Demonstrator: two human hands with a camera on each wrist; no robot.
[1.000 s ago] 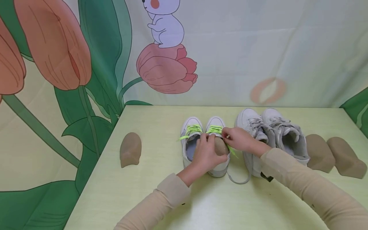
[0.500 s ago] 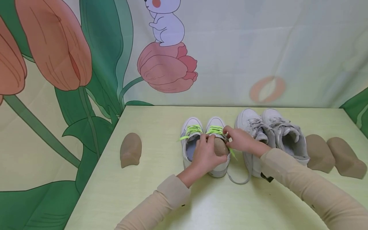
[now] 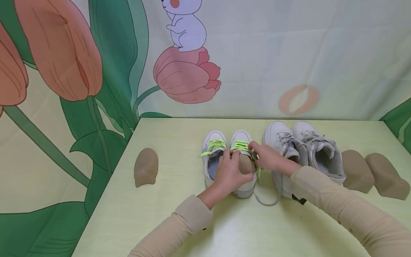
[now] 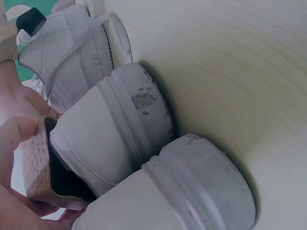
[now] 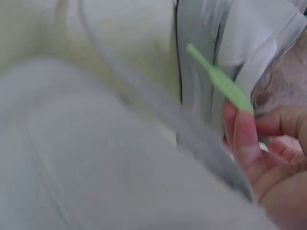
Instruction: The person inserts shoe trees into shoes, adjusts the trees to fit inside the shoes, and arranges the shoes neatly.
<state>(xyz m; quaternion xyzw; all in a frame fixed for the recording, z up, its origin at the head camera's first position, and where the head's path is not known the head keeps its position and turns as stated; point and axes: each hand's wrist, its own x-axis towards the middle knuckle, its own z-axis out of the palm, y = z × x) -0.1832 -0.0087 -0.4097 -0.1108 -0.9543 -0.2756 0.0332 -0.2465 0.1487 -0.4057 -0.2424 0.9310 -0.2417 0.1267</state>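
Observation:
A small white sneaker (image 3: 243,190) with neon green laces stands beside its mate (image 3: 214,137) on the table. Inside its opening sits a brown molded shoe insert (image 3: 246,164). My left hand (image 3: 229,175) spans the opening, fingertips near the tongue and thumb toward the heel. The left wrist view shows its digits gripping the rear end of the insert (image 4: 38,167). At the sneaker's right side, my right hand (image 3: 266,157) pinches the green shoelace (image 5: 230,88) between thumb and fingers, close against the shoe's collar. A loose lace end sticks out past the fingertips.
Larger white-grey sneakers (image 3: 327,153) stand just right, partly behind my right forearm; a grey lace (image 3: 268,204) trails from one. Two brown inserts (image 3: 385,175) lie at the far right, another insert (image 3: 146,167) at left. A printed curtain (image 3: 250,71) hangs behind the table.
My right hand has shifted slightly down along the sneaker's side, and the green lace end now hangs straighter below its fingers. The left hand keeps its place on the insert.

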